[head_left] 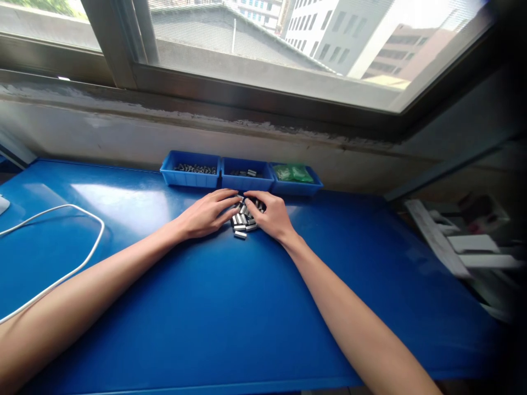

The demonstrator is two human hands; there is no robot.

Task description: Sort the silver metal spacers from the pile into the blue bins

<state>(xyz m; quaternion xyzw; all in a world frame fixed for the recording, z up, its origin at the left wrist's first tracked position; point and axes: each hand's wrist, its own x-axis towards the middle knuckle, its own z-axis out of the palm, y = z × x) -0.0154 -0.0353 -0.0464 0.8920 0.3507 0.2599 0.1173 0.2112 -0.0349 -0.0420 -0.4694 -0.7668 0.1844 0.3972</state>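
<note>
A small heap of short silvery metal pieces (240,220) lies on the blue tabletop (230,318), close to the bins. On the heap's left side rests my left hand (211,213), its fingers stretched out and slightly apart, the tips touching the pieces. My right hand (272,213) curves around the right side of the heap, thumb and fingers apart. Its fingertips are partly hidden behind the hand and the pieces. One loose metal piece (240,235) lies at the near edge of the heap. I see nothing lifted in either hand.
Behind the heap stand a left blue bin (191,178) of small dark metal parts, a middle blue bin (247,184) with a few metal pieces, and a right blue bin (297,189) holding a green bag (300,173). A white cable (96,241) crosses the left side. A window is behind.
</note>
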